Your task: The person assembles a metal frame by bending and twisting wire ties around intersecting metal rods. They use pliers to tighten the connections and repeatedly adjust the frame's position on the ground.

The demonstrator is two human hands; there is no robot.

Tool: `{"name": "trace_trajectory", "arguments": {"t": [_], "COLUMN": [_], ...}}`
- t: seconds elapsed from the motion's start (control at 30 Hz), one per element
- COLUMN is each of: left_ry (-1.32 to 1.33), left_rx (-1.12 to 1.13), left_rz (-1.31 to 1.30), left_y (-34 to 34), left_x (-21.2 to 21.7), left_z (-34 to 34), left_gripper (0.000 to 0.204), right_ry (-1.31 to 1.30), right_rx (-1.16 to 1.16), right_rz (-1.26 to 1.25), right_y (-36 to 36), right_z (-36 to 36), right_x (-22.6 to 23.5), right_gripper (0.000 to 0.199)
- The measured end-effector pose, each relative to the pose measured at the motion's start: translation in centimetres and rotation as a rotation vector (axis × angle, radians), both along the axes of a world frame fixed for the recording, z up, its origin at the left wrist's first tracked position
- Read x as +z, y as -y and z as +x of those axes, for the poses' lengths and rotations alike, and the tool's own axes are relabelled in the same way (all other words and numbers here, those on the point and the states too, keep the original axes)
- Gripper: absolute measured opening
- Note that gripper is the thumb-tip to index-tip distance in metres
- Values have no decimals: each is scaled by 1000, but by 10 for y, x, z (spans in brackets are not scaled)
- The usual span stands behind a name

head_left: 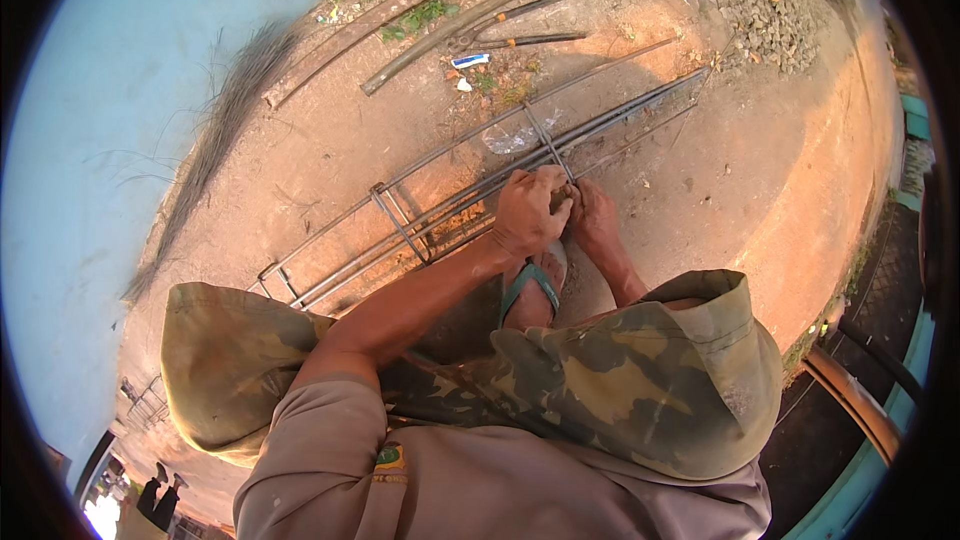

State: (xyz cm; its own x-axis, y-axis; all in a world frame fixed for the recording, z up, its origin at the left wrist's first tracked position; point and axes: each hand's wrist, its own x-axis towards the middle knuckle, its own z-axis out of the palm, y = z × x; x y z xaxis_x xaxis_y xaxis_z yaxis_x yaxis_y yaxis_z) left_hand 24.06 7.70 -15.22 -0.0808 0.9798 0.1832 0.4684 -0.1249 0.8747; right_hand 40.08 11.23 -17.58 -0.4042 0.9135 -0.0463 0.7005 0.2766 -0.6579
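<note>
A reinforcing-bar cage (478, 186) lies on the dusty ground in front of the crouching person, its long bars passed through rectangular steel stirrups. The left hand (530, 208) and right hand (594, 212) meet at the near edge of the cage, by the lower end of one stirrup (545, 139). Their fingers are bent and the fingertips come together there; I cannot tell whether they grasp the steel, something thin, or only brush against it. Just on the near side of the cage, below the hands, is a foot in a green-strapped sandal (513, 298).

The cage looks heavy as a whole and stiff, though its long, slim bars would probably flex a little at the ends. The steel should be hard to damage and more rough than slippery; bars not fixed to the stirrups could slide or roll. The surest hold is likely where a stirrup crosses the long bars, with fingers clear of the cut ends.

Beyond the cage's far side lie a long-handled cutter (530, 41) and a blue-and-white packet (470, 61); to its left, thin wires (225, 135) run along a blue wall (90, 90).
</note>
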Motion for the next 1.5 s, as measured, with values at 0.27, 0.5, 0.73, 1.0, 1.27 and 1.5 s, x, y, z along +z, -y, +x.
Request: {"name": "trace_trajectory", "arguments": {"t": [0.27, 0.5, 0.73, 1.0, 1.27, 1.5], "left_ry": [501, 785, 534, 432, 440, 451], "left_rx": [9, -284, -328, -206, -258, -246], "left_rz": [-352, -864, -729, -573, -580, -626], "left_y": [-13, -38, -39, -29, -31, -33], "left_x": [-38, -25, -31, -35, -32, -25], "left_z": [-17, -25, -17, -7, -9, -14], "left_gripper": [36, 21, 24, 28, 30, 29], "right_ry": [46, -25, 30, 111, 351, 501], "right_rx": [-10, -95, -177, 12, 272, 292], "right_rz": [-31, -119, -117, -245, 120, -67], "right_y": [0, 6, 34, 20, -50, -41], "right_z": [-2, -1, 13, 13, 3, 18], "right_x": [3, 13, 17, 55, 75, 79], "right_gripper": [17, 16, 22, 10, 7, 6]}}
